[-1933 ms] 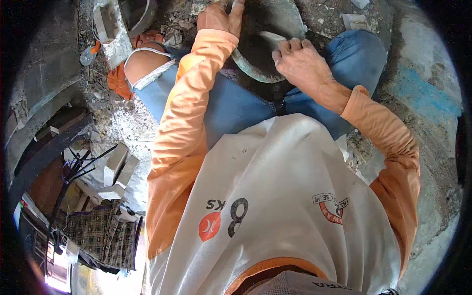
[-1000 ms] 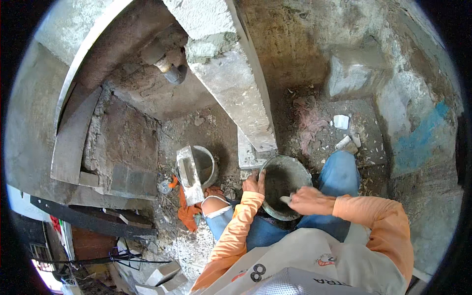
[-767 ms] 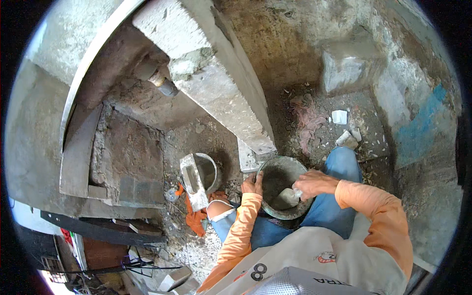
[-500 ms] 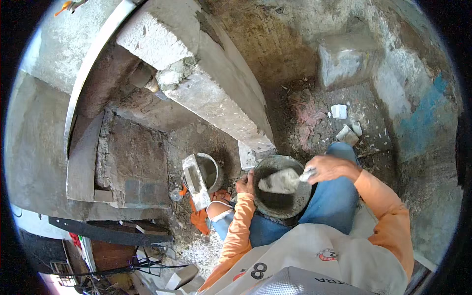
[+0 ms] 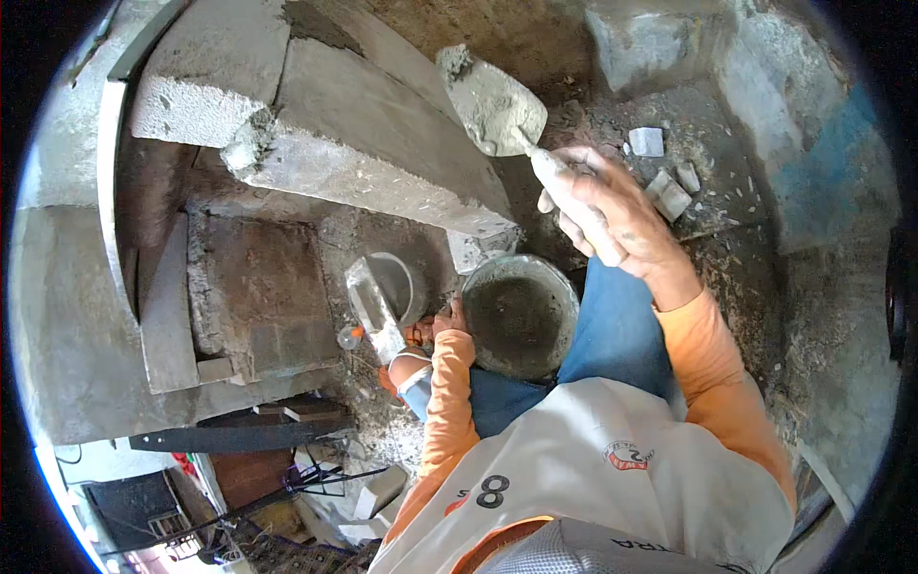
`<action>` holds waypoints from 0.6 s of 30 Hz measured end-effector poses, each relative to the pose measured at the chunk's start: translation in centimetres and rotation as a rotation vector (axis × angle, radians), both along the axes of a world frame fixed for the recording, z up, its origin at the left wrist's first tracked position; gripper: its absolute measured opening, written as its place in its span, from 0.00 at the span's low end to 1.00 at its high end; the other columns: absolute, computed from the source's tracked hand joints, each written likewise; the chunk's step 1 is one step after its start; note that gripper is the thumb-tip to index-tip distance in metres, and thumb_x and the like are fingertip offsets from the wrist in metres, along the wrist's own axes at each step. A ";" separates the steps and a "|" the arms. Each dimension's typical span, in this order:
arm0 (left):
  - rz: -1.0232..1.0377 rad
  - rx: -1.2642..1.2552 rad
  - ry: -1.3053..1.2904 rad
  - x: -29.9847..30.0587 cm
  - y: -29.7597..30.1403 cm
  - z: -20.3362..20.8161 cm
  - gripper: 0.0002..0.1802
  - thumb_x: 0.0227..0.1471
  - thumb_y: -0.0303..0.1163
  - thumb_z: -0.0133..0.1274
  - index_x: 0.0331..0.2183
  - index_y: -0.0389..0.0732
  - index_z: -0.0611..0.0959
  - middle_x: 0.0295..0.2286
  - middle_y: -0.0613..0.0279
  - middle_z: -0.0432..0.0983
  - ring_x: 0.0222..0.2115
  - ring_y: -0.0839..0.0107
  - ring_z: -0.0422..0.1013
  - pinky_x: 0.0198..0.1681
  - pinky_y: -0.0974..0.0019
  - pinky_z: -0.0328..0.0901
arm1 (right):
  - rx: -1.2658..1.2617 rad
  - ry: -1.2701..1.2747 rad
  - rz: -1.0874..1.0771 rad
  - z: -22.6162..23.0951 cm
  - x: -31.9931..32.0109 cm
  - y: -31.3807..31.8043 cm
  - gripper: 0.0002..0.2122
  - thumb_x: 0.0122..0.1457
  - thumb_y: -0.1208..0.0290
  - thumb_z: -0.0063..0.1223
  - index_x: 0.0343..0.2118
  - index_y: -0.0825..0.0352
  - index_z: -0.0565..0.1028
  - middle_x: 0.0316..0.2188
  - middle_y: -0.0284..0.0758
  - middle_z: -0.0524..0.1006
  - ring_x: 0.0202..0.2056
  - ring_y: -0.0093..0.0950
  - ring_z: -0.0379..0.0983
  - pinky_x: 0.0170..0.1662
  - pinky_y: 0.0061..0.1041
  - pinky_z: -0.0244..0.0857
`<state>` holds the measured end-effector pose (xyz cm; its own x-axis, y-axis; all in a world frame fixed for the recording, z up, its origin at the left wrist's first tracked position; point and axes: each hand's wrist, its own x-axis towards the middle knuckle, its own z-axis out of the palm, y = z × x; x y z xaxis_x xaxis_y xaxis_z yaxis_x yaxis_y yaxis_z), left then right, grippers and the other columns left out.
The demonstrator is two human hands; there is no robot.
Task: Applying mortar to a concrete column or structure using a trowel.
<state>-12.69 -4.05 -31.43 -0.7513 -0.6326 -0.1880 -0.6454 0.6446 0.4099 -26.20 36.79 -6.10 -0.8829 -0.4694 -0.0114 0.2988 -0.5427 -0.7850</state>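
Note:
My right hand is closed round the pale, mortar-smeared handle of a trowel. The trowel is raised beyond the bucket, beside the long block wall, with a lump of grey mortar at the blade's tip. Between my knees stands a dark round bucket with grey mortar inside. My left hand is at the left side of its rim and appears to grip it; part of the fingers is hidden. Some fresh mortar clings to a joint in the block wall.
Left of my left hand is a second bucket with a long mortar-coated tool across it. White block pieces and rubble lie at the right. A dark plank and clutter are at the lower left.
My right hand has lifted the trowel out of the bucket, up and away from me toward the block wall. My left hand stays by the rim. The whole view has shifted.

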 end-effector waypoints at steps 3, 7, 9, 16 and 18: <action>0.041 0.266 0.054 -2.0 2.4 6.6 0.27 0.68 0.51 0.56 0.44 0.33 0.89 0.36 0.43 0.86 0.42 0.57 0.82 0.46 0.51 0.73 | -0.181 -0.114 -0.105 -1.0 -0.4 -1.1 0.17 0.71 0.61 0.54 0.56 0.65 0.71 0.35 0.37 0.80 0.24 0.20 0.72 0.24 0.21 0.69; 0.147 0.478 1.017 -6.4 -1.9 17.8 0.27 0.68 0.45 0.60 0.58 0.37 0.81 0.46 0.63 0.82 0.46 0.66 0.77 0.51 0.62 0.73 | -0.211 -0.133 -0.216 1.3 -0.4 -4.2 0.18 0.72 0.61 0.54 0.59 0.63 0.69 0.38 0.39 0.78 0.28 0.22 0.74 0.22 0.21 0.69; -0.043 0.024 0.915 -7.7 -10.0 22.6 0.30 0.69 0.47 0.59 0.63 0.39 0.77 0.46 0.62 0.81 0.45 0.64 0.78 0.50 0.56 0.74 | -0.302 -0.022 -0.276 3.1 -0.5 -6.4 0.23 0.71 0.60 0.57 0.63 0.64 0.65 0.41 0.40 0.77 0.28 0.23 0.75 0.21 0.22 0.71; -0.505 0.620 1.151 -19.9 -0.5 43.5 0.61 0.59 0.82 0.40 0.72 0.40 0.65 0.66 0.50 0.68 0.64 0.50 0.66 0.68 0.45 0.61 | -0.294 0.090 -0.319 3.3 -2.3 -11.4 0.26 0.71 0.61 0.61 0.65 0.68 0.66 0.41 0.40 0.77 0.27 0.19 0.73 0.21 0.19 0.69; -0.499 0.647 1.127 -20.9 -0.9 44.1 0.62 0.57 0.83 0.42 0.71 0.40 0.65 0.65 0.50 0.68 0.64 0.50 0.66 0.67 0.44 0.62 | -0.322 0.092 -0.320 4.0 -2.2 -10.8 0.26 0.70 0.61 0.61 0.65 0.68 0.66 0.41 0.40 0.77 0.27 0.19 0.74 0.21 0.19 0.69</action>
